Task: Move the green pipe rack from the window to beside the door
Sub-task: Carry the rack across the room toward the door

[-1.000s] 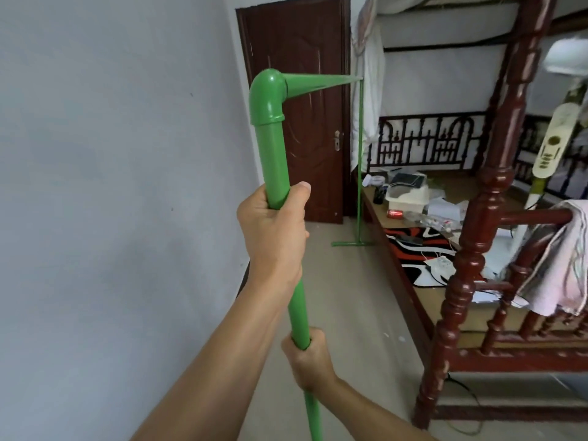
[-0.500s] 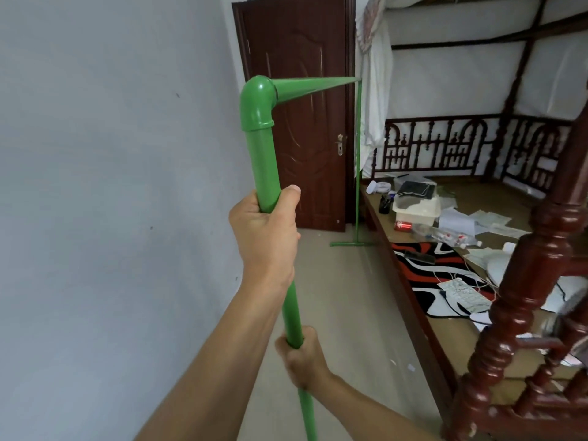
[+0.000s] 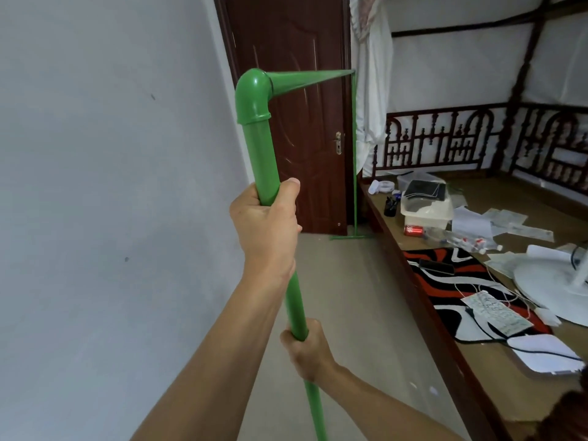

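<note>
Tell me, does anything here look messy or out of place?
Yes: the wooden platform on the right is littered with loose papers, a red can lying on its side, and tangled cables across a patterned mat.

- You have one view only, from the camera on your head, so no second view shares any of the scene.
- It looks forward and somewhat down along the room toward the dark door (image 3: 296,122) at upper centre of the frame.
- It sits very near your arms: the left hand (image 3: 267,230) fills the middle, the right hand (image 3: 307,351) lies lower centre, both on the near upright of the green pipe rack (image 3: 264,160).
- The grey wall (image 3: 111,202) takes the whole left half; the bed (image 3: 496,281) runs down the right edge.
- The wide lens bends straight lines near the edges.
</note>
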